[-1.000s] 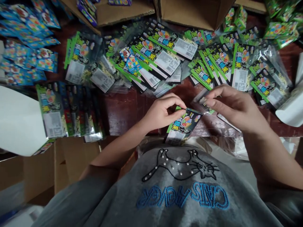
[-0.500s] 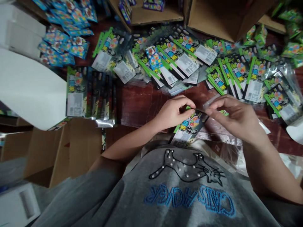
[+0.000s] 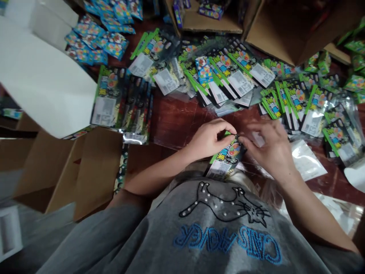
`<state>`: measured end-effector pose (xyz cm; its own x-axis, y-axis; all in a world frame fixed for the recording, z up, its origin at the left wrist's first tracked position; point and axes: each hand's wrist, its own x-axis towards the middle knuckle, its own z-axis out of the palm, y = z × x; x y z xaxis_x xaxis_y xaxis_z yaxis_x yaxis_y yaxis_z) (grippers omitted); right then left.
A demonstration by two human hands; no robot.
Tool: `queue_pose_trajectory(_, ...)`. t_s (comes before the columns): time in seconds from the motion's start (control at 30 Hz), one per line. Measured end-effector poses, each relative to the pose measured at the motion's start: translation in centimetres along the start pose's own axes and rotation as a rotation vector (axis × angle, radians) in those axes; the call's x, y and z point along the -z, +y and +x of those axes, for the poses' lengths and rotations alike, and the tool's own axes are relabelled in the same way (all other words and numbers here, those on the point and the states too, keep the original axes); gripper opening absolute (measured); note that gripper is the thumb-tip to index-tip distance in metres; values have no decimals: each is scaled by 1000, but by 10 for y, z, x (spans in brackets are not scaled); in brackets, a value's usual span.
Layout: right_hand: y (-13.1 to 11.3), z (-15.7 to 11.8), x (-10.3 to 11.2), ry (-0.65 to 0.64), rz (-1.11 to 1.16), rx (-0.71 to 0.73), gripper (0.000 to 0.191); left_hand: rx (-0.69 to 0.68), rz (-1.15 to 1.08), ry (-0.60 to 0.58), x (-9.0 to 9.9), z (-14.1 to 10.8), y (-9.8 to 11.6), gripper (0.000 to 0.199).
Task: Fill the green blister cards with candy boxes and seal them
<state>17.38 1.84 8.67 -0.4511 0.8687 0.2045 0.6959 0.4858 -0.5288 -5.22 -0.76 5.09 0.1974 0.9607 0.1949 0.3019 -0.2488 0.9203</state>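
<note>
My left hand (image 3: 209,139) is closed, thumb and forefinger pinching the top edge of a black printed plastic packet (image 3: 228,154). The packet has a green stripe, coloured pictures and a white label, and it hangs tilted just in front of my shirt. At the packet's upper right corner is my right hand (image 3: 270,150). Its thumb tip is at the packet's edge, while the fingers above are smeared by motion, so I cannot tell whether they grip anything.
Similar black and green packets (image 3: 241,82) lie in overlapping piles across the dark red table (image 3: 176,121). Small blue sachets (image 3: 115,45) are heaped back left, one (image 3: 203,70) on the packets. Cardboard boxes (image 3: 273,34) stand behind; another box (image 3: 94,171) is at left. Clear plastic (image 3: 308,161) lies at right.
My right hand's fingers have lifted and spread from the packet's edge, its thumb now closer to my left hand. The left hand keeps its pinch. The whole view has shifted slightly.
</note>
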Motion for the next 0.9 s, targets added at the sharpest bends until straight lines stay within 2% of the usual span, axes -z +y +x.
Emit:
queue_pose_trajectory(0.1,0,1,-1,-19,-43,72,25,2,-7,25,7,-7,-3,9)
queue_pose_trajectory(0.17,6,8,-5,-108,-13,172,21,-4,-28,46,14,-17,-5,12)
queue_pose_trajectory(0.27,8,35,-22,-281,188,241,29,56,22,147,22,-41,2,27)
queue_pose_trajectory(0.33,-6,62,-39,-308,314,188,30,114,181,222,25,-59,13,55)
queue_pose_trajectory(0.4,-33,95,-60,-251,424,125,31,163,406,273,35,-74,23,99)
queue_pose_trajectory(0.43,-49,112,-71,-217,496,116,33,183,520,297,46,-78,26,113)
queue_pose_trajectory(0.5,-78,146,-94,-246,640,145,39,234,704,365,85,-80,23,112)
queue_pose_trajectory(0.57,-98,174,-117,-355,746,168,54,304,811,444,145,-75,8,100)
queue_pose_trajectory(0.63,-107,189,-137,-411,772,158,76,389,831,482,213,-68,-16,102)
queue_pose_trajectory(0.7,-112,188,-158,-461,772,53,92,548,802,471,268,-61,-40,100)
queue_pose_trajectory(0.73,-116,182,-169,-506,784,-22,94,621,791,452,286,-59,-49,99)
queue_pose_trajectory(0.8,-128,162,-191,-633,838,-156,87,701,786,391,299,-57,-61,100)
queue_pose_trajectory(0.83,-137,151,-203,-674,863,-178,82,705,797,355,296,-57,-63,102)
queue_pose_trajectory(0.9,-157,131,-225,-698,899,-177,72,679,841,292,278,-58,-62,109)
